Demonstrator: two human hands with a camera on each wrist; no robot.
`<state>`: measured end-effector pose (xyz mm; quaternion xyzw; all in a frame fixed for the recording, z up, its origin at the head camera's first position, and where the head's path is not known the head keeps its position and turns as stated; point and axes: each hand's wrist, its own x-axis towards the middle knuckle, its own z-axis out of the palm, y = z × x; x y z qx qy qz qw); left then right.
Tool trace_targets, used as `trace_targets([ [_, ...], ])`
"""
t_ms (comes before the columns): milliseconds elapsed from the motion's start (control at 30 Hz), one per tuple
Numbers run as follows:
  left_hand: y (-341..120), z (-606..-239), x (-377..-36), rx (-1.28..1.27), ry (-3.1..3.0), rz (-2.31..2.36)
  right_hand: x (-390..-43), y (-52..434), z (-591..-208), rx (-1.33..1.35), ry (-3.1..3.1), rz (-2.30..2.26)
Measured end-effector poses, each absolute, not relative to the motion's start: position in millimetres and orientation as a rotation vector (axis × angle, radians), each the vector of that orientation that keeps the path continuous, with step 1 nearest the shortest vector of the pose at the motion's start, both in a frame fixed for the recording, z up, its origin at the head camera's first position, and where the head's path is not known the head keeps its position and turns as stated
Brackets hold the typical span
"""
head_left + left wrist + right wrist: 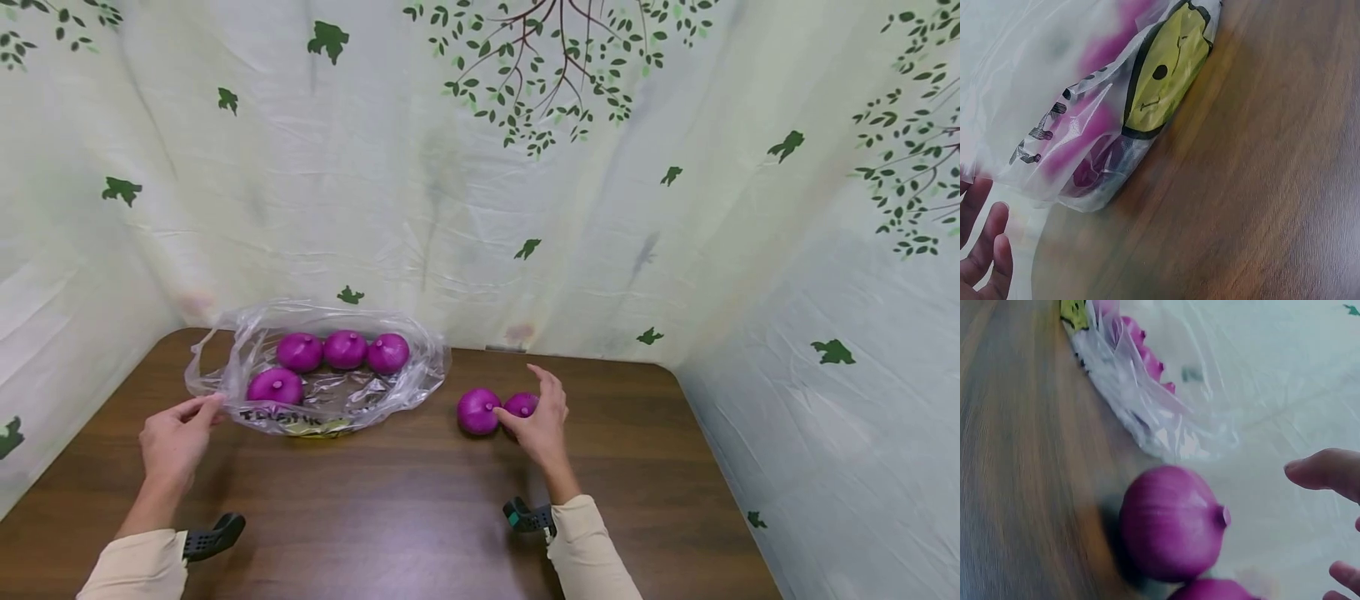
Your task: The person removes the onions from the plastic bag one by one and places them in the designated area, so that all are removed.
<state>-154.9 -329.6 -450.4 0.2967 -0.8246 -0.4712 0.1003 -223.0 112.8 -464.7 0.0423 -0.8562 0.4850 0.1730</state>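
Note:
A clear plastic bag (431, 367) with black lettering and a yellow print lies on the left of the table, its mouth spread wide. Several purple onions (346, 349) sit inside it. My left hand (176, 437) pinches the bag's near left edge between thumb and forefinger; the left wrist view shows this hand (985, 250) beside the crinkled film. Two more onions stand side by side to the right of the bag: a left onion (477, 412) and a right onion (521, 405). My right hand (542, 421) hovers over the right onion with thumb and fingers spread, partly hiding it.
The brown wooden table (360, 508) has rounded far corners. A pale curtain (450, 208) printed with leaves and branches hangs right behind it and along both sides. Dark wrist-worn devices (213, 537) sit on both forearms.

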Motion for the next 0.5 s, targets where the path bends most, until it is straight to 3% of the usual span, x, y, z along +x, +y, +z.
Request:
trace_targets([
  [500,-329,-454,-155,0.856,-2.456,-1.331,-235,72,-461,0.293,-2.284,1.557],
])
